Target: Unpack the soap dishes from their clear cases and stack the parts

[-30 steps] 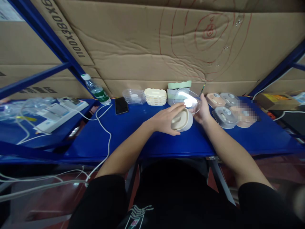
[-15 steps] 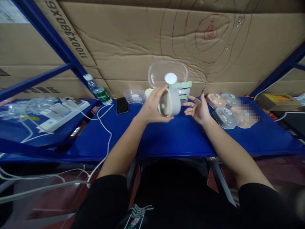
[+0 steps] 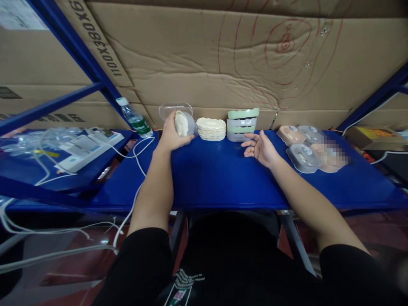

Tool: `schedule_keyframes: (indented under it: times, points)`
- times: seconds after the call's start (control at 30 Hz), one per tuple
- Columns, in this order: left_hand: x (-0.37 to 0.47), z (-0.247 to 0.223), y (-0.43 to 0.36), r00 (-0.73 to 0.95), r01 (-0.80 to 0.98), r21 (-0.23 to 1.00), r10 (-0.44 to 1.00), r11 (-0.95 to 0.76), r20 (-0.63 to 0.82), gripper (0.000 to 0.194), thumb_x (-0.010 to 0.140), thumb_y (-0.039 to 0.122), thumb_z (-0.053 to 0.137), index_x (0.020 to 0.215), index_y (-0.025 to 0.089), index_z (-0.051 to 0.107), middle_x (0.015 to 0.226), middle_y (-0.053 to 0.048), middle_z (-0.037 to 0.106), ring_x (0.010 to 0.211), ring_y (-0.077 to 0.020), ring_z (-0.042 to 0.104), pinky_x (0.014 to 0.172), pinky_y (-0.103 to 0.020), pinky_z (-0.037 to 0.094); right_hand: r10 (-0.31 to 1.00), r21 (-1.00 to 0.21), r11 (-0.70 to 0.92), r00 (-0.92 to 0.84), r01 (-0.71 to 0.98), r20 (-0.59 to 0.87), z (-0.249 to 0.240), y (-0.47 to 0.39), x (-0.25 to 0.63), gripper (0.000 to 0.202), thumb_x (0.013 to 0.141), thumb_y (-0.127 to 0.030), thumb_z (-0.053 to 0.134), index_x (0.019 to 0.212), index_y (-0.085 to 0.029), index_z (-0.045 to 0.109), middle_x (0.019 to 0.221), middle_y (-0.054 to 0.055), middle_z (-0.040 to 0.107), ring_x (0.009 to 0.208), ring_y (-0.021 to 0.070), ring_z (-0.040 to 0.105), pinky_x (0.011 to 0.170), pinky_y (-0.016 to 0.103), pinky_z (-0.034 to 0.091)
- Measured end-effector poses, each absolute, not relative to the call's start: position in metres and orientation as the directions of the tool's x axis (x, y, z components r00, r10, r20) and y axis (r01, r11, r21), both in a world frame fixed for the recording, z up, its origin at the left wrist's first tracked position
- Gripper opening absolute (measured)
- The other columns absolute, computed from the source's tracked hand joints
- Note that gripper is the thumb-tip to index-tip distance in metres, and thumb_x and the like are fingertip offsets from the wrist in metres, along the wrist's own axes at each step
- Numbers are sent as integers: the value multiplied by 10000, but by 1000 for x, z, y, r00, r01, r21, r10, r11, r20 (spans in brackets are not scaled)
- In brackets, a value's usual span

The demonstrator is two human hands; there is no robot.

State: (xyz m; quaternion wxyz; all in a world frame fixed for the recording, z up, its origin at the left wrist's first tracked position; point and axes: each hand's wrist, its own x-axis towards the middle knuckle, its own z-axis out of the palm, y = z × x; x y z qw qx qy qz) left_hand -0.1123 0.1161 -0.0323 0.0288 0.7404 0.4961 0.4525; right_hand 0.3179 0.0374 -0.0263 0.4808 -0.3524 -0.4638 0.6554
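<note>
My left hand is wrapped around a grey oval box with a cream insert, tipped so that its inside faces left. Just behind it a clear lid is tilted up; I cannot tell whether my fingers touch it. My right hand is raised over the blue table, palm inward, fingers apart and slightly bent, with nothing in it. Closest to it is a stack of green and grey oval boxes. Between my hands stands a stack of cream inserts.
Several lidded boxes, pink and grey, lie at the right. A water bottle leans at the back left, with a white cable running before it. Cardboard walls off the table's back.
My left hand has moved left with the grey box, and the clear lid has shifted left and lower too. The cream stack has come into view. My right hand has hardly moved.
</note>
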Motion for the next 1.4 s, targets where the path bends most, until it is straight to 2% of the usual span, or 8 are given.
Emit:
schedule_keyframes:
  times: [0.63,0.73,0.83,0.97,1.07,1.17,1.23,1.4]
  points:
    - [-120,-39,123,111,661,524,761,-537,639,1402,638,828,984,1766,224,412,1783,-256,491,1658,-522,484,1386,-694,379,957,-961,-111,-289,-255,-34,-18,31,315,617,1122,-812,452,1188,-254,706,954,57,844,647,173,750,637,327,669]
    - [-119,-36,121,95,637,538,750,-551,655,1408,669,885,936,1786,239,372,1790,-248,484,1657,-511,488,1366,-690,414,956,-964,-97,-293,-248,-21,-20,33,317,612,1107,-817,487,1187,-253,709,957,56,843,653,172,748,641,327,669]
    - [-105,-30,118,47,620,563,741,-547,670,1469,683,923,904,1829,259,268,1808,-254,447,1613,-514,533,1299,-695,493,958,-978,-12,-284,-208,48,-26,34,317,639,1023,-863,610,1214,-261,711,968,54,840,670,178,744,660,342,670]
    - [-49,-29,109,75,528,633,773,-567,630,1475,722,877,922,1860,334,156,1837,-228,405,1530,-482,619,1219,-652,571,927,-958,286,-253,-3,278,-38,30,313,792,848,-822,868,1394,-280,680,1075,66,828,772,209,742,792,414,683]
    - [9,-40,90,284,365,654,748,-663,599,1448,755,837,934,1866,326,157,1826,-252,419,1571,-498,583,1206,-655,576,861,-875,456,-327,159,389,-43,23,308,1071,761,-736,986,1645,-314,553,1395,143,769,1090,317,766,1042,559,655]
    - [53,-52,68,489,134,707,667,-695,562,1442,766,797,958,1872,326,162,1853,-272,370,1616,-503,544,1209,-678,571,822,-847,498,-413,187,392,-45,19,306,1344,697,-728,1026,1801,-347,362,1708,194,575,1427,449,665,1200,685,566]
    - [67,-57,60,544,47,749,646,-661,536,1433,772,775,971,1874,329,171,1853,-274,373,1631,-504,530,1208,-684,576,815,-848,497,-432,182,385,-45,19,306,1456,663,-718,1047,1840,-356,271,1798,197,474,1549,496,581,1257,725,517]
    - [65,-57,62,549,12,796,669,-605,500,1416,773,793,965,1872,341,196,1858,-273,371,1623,-501,545,1195,-688,594,838,-867,468,-398,171,374,-43,21,306,1507,683,-662,1051,1861,-382,154,1743,190,530,1517,500,610,1251,753,521]
